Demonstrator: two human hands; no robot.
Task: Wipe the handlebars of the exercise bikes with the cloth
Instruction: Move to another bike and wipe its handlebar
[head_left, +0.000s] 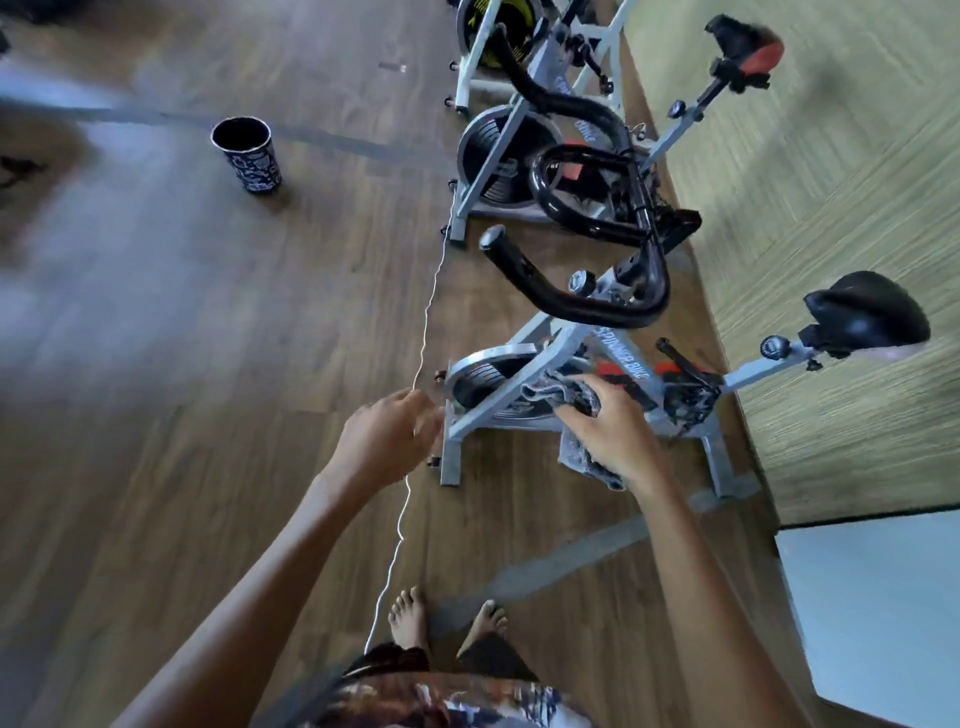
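While my right hand (608, 436) grips the grey cloth (566, 395) low in front of the nearest bike (563, 340), below its black handlebar (571, 304), my left hand (387, 436) is curled beside a thin white cord (423, 322); I cannot tell whether it pinches it. Recommended: raise the cloth, wrap it round the bar, wipe end to end, then repeat on the other 2 bikes. Frame lettering (621, 353) appears to read "SPINNER BIKE".

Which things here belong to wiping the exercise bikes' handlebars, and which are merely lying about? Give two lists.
Job: grey cloth held in the right hand; near bike's handlebars; middle bike's handlebars; far bike's handlebars.
Lying about: patterned cup on the floor; thin white string.
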